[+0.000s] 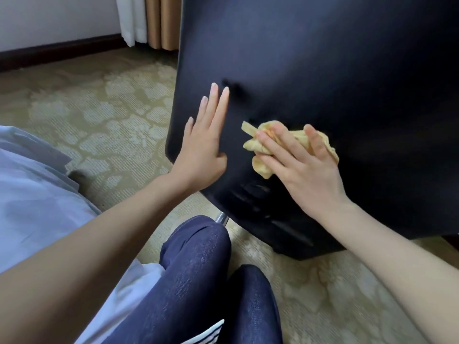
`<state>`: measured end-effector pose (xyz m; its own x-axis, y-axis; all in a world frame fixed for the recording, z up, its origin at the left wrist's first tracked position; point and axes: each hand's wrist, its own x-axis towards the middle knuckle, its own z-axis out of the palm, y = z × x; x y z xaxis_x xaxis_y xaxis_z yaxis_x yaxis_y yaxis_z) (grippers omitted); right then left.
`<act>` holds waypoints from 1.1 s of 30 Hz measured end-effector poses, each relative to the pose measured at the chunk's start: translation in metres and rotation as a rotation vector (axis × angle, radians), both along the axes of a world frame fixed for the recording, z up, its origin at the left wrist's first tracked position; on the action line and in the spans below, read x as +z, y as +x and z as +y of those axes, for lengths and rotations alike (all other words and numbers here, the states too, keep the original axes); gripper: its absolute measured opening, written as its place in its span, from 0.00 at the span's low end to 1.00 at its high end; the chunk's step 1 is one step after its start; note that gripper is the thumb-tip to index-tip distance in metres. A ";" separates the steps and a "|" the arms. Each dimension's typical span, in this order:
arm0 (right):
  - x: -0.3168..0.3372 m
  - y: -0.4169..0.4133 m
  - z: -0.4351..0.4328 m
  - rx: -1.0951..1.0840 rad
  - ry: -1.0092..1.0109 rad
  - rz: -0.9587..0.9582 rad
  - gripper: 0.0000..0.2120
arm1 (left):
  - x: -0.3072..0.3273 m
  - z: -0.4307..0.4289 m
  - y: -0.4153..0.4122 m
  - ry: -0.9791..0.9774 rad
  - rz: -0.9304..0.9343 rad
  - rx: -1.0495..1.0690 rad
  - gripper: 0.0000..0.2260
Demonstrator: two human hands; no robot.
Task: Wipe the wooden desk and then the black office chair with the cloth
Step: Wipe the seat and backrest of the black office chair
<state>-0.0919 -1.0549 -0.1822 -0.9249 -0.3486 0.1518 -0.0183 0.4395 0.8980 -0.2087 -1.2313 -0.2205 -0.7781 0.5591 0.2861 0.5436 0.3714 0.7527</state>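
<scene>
The back of the black office chair (323, 83) fills the upper right of the head view. My left hand (203, 150) lies flat against its left side, fingers straight and pointing up. My right hand (300, 165) presses a crumpled yellow cloth (260, 167) against the lower part of the chair back; the fingers curl over the cloth and cover most of it. The wooden desk is out of view.
Patterned beige carpet (99, 115) covers the floor. A wall with a dark skirting board (49, 52) and curtains (149, 21) stands behind at the upper left. My knees in dark blue trousers (198, 269) are just below the chair. A chrome chair part (221, 219) shows under the backrest.
</scene>
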 end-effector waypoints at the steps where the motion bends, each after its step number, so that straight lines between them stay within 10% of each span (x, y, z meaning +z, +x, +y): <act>1: 0.002 -0.005 -0.007 -0.009 -0.022 0.012 0.23 | 0.002 0.000 -0.001 0.005 0.020 -0.009 0.48; 24: -0.142 0.014 0.005 -0.043 0.156 -0.949 0.23 | 0.004 0.010 -0.011 -0.194 0.224 -0.008 0.50; 33: -0.050 0.073 0.039 -0.024 -0.223 -0.407 0.23 | 0.008 0.010 -0.003 -0.226 0.166 0.030 0.50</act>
